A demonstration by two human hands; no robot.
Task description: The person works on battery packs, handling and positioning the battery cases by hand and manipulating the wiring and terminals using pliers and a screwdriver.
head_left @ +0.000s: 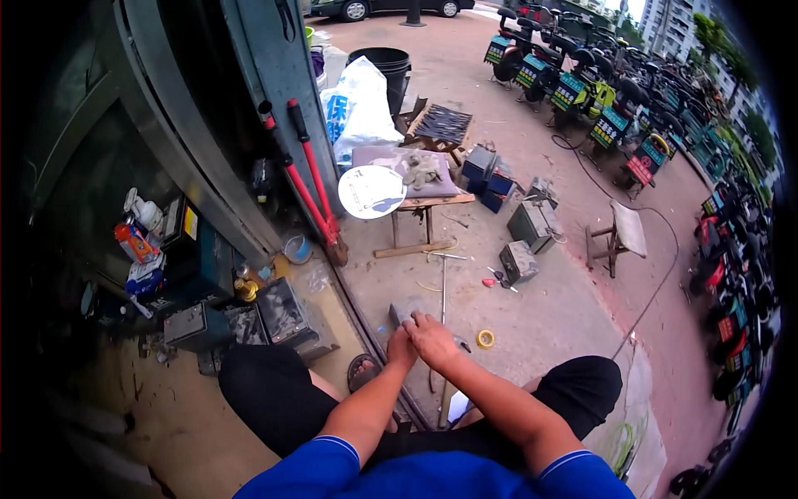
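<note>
Two hands: my left hand (401, 348) and right hand (433, 339) meet here, fingers bunched narrow; I can't tell whether they grip.
Grey block (405, 309): right at my fingertips, poking out just beyond them.
Progress: mid-handling, I'd judge; block within reach, not yet set aside, no finished result showing.
Yellow ring (485, 338): just right of my fingers, untouched.
T-handled rod (444, 287): lying beyond them, slightly right.
Dark boxes (284, 313): left of my fingers, well apart.
</note>
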